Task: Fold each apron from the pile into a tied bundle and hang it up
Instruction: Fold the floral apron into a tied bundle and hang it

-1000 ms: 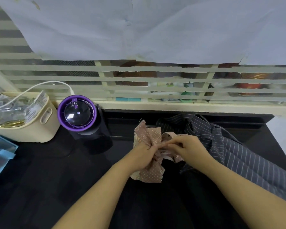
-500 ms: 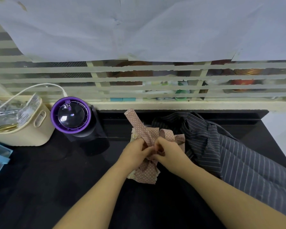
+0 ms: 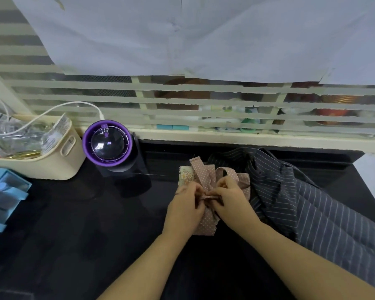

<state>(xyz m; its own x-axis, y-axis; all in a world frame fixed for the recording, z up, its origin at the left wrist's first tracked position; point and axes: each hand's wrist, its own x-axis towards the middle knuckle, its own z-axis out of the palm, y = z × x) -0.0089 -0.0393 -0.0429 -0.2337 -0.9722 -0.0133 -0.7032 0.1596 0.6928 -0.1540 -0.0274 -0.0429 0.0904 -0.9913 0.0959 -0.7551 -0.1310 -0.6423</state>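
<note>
A small folded bundle of pink dotted apron lies on the black counter, with a floral patch at its upper left. Its pink straps loop up above the bundle. My left hand and my right hand meet over the bundle's middle, and both pinch the strap where it crosses. A grey striped apron lies crumpled just to the right, touching my right wrist.
A purple-rimmed round appliance stands left of the bundle. Farther left sit a cream basket of clutter with a white cable and light blue boxes. A slatted window with a ledge runs behind the counter.
Both hands have closed in on the middle of the bundle and drawn the strap tight. The strap end that stood up at the top left has dropped lower.
</note>
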